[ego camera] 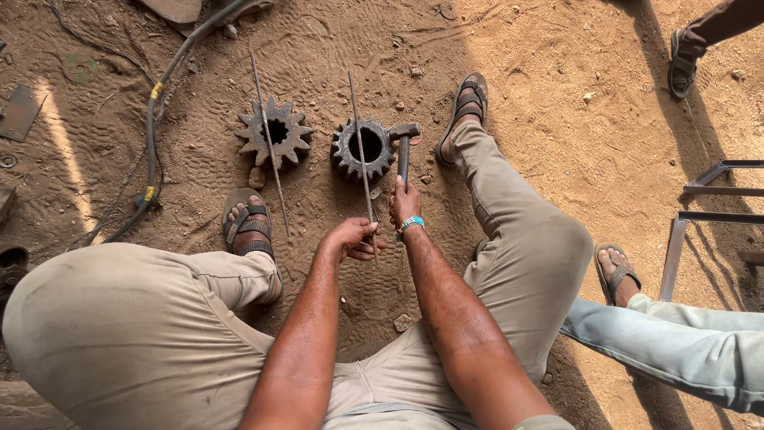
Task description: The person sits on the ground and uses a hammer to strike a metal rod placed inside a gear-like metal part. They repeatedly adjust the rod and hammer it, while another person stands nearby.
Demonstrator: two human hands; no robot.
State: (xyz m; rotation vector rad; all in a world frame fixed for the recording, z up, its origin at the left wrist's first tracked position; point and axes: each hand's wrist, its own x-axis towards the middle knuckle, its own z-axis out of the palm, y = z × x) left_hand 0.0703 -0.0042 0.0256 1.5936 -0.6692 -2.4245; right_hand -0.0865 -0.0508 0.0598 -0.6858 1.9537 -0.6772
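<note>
Sandy dirt floor [557,119], footprints all over, sun patches; black hose [151,119] at left, metal frame [700,207] at right. Left hand [350,239] clenched around the near end of a thin ribbed steel rod [362,151] that runs across the right gear [363,149]. Right hand [406,203] grips the hammer [403,143] handle, head apparently resting at that gear's rim. Second gear [274,132] lies left with another rod [269,143] over it.

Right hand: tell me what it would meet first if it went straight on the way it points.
The right hand grips a hammer and points away from the person. Going straight on, it would likely carry the hammer head into the rim of the dark gear, which it seems to touch already; depth is unclear.
</note>
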